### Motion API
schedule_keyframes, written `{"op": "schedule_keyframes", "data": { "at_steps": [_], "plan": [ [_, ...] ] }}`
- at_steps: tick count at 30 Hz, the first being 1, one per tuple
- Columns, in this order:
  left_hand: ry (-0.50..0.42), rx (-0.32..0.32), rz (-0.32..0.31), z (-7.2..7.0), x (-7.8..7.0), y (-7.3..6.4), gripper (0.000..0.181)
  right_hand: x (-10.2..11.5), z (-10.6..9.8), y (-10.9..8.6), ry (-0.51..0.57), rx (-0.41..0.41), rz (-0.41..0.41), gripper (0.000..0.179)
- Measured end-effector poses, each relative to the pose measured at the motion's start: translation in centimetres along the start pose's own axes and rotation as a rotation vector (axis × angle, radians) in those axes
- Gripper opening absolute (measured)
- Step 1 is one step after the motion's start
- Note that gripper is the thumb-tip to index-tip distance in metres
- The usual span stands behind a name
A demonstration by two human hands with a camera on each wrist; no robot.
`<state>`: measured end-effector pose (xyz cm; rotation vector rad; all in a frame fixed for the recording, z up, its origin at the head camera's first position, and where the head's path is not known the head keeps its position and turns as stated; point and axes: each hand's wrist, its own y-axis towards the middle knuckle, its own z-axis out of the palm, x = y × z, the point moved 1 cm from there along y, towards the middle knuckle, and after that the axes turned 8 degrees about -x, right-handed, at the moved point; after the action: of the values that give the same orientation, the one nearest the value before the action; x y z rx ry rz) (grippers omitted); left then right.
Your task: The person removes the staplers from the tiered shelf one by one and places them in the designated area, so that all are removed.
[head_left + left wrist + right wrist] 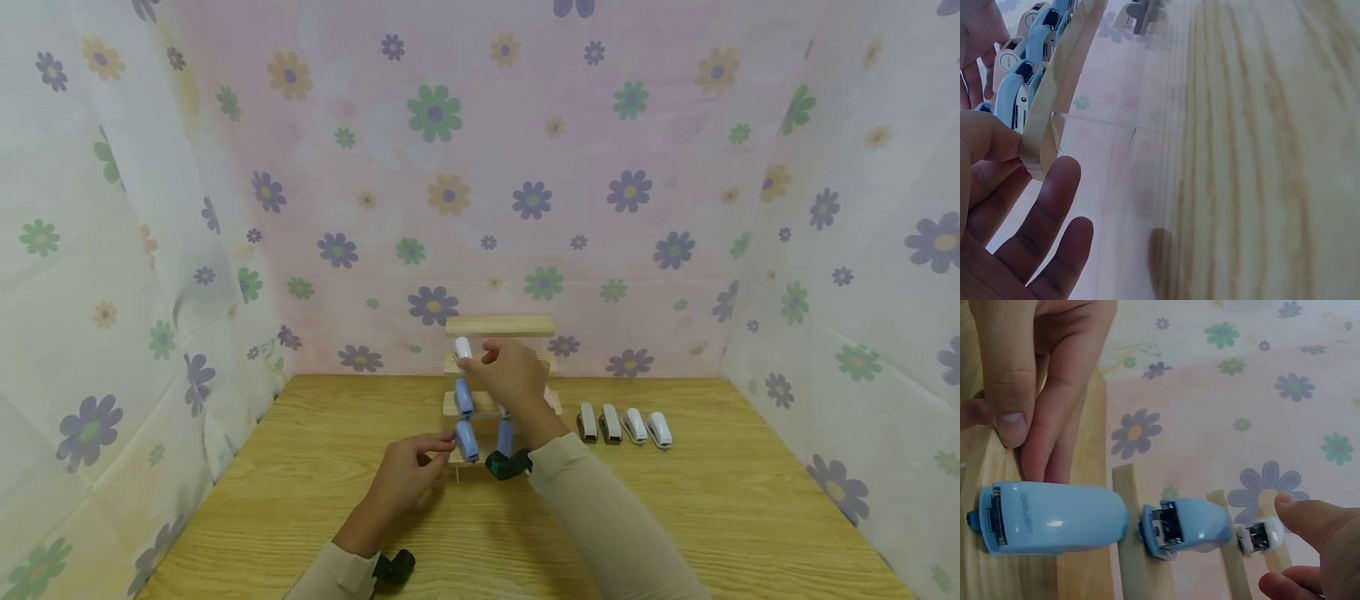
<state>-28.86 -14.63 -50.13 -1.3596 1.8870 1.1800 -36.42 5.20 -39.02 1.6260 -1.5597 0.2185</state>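
Observation:
A tiered wooden display rack (499, 326) holds small staplers on its steps. My left hand (405, 473) is at the left end of the lowest step, and its thumb and finger pinch the board's end (1038, 140) in the left wrist view. Right above those fingertips lies a blue stapler (1060, 517); another blue stapler (1200, 524) sits one step higher. On the step above that stands a white stapler (462, 348). My right hand (513, 379) is beside it, thumb tip right at its side and the other fingers loosely bent, apart from it.
To the rack's right, several white and grey staplers (611, 423) stand in a row on the wooden table (750, 517). Another blue stapler (506, 437) is on the lowest step, partly behind the right wrist. Flowered cloth (495, 167) surrounds the table at back and sides.

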Motion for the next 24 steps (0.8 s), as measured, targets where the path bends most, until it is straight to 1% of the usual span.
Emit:
{"op": "schedule_keyframes", "data": {
  "at_steps": [4, 7, 14, 18, 24],
  "plan": [
    [0.015, -0.007, -0.001, 0.0, 0.0, -0.1, 0.021, 0.3, 0.5, -0.2, -0.03, -0.023, -0.03, 0.059],
    [0.019, -0.012, -0.003, 0.0, 0.0, -0.1, 0.02, 0.5, 0.7, -0.4, -0.027, -0.03, -0.043, 0.054],
    [0.023, -0.005, -0.009, 0.0, -0.1, -0.1, 0.02, 1.1, 0.8, -0.6, -0.042, 0.001, -0.01, 0.042],
    [0.019, -0.009, -0.005, -0.1, -0.2, 0.0, 0.02, 1.1, 0.9, -0.5, -0.042, -0.007, -0.018, 0.038],
    [0.014, -0.005, -0.013, -0.1, -0.1, 0.0, 0.021, 1.0, 1.1, -0.5, -0.007, -0.04, -0.044, 0.019]
  ]
}}
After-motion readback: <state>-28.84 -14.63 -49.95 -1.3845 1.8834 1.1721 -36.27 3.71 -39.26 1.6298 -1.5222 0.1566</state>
